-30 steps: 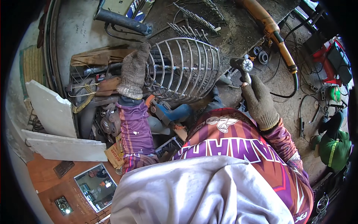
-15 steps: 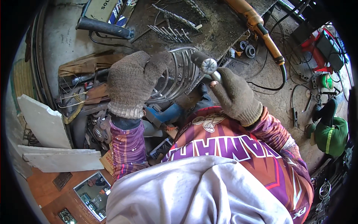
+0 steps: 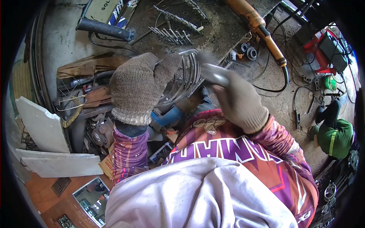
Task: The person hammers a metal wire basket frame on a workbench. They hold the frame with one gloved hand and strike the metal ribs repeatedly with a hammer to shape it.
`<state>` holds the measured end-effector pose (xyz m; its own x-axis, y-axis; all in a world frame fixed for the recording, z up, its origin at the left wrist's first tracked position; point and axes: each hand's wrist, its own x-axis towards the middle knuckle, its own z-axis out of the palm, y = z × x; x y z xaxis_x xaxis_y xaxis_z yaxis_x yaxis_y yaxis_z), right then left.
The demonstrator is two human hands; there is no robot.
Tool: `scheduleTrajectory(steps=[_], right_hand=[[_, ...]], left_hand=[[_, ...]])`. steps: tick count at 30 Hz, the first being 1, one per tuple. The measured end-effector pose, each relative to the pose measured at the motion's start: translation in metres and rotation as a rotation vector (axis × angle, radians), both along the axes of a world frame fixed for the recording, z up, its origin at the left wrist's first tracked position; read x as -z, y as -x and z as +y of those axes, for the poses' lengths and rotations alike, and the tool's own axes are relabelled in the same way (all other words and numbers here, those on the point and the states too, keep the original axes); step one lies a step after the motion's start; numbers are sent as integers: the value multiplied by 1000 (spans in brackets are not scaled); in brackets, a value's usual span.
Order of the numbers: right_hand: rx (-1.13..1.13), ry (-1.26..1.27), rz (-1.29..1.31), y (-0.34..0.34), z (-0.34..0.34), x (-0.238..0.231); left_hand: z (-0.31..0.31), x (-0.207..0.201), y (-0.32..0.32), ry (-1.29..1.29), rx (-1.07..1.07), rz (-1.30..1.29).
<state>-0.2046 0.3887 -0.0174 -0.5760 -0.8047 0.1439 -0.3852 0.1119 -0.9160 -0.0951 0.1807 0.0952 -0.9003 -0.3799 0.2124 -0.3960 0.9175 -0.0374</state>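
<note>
In a brown knitted glove, my left hand [image 3: 137, 85] is closed on the near left side of a rounded frame of curved metal bars [image 3: 194, 70]. Its fingertips are hidden behind the glove and bars. My right hand [image 3: 243, 102], gloved the same way, grips a hammer [image 3: 216, 74] by its metal handle. The hammer's head is smeared by motion, just over the right side of the curved bars. Whether it touches them I cannot tell.
Twisted metal rods [image 3: 176, 21] lie on the dark worktable [image 3: 216, 36], beside an orange angle grinder [image 3: 249, 15]. Cables run over the floor at right, where a person in green [image 3: 336, 138] crouches. Broken white boards [image 3: 42, 125] and scrap are at left.
My right hand has turned and swung the hammer left toward the curved bars, blurring its head. My left hand has shifted slightly right along with the frame.
</note>
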Motion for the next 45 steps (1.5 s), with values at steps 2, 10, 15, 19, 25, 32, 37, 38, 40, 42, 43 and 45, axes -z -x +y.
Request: scheduleTrajectory(steps=[2, 10, 15, 19, 25, 32, 37, 38, 40, 42, 43, 45], right_hand=[[-44, -504, -35, 4, -8, 4], [72, 11, -33, -7, 4, -5], [-39, -214, -22, -13, -9, -12], [-18, -143, -44, -12, -6, -6], [127, 238, -189, -16, 8, -11], [88, -33, 1, -5, -2, -6], [113, 115, -80, -8, 6, -15], [117, 186, -74, -11, 2, -10], [-26, -255, -45, -7, -11, -17], [18, -179, -41, -9, -7, -11], [57, -106, -39, -10, -6, -10], [84, -58, -81, -2, -7, -11]], left_hand=[[4, -3, -5, -26, -59, -16], [-12, 4, -2, -36, -10, 27], [-4, 3, -7, 65, 8, -33], [-4, 3, -8, 76, -21, -62], [-5, 3, -7, -40, -4, 5], [-9, 5, -9, 10, -2, 18], [-8, 3, -7, 89, 18, -20], [-5, 2, -4, 91, 19, -18], [-1, 0, -1, -24, -37, -13], [-4, 4, -6, -15, -19, -7], [-6, 6, -10, -9, -7, -4], [-11, 7, -7, -38, -28, 20]])
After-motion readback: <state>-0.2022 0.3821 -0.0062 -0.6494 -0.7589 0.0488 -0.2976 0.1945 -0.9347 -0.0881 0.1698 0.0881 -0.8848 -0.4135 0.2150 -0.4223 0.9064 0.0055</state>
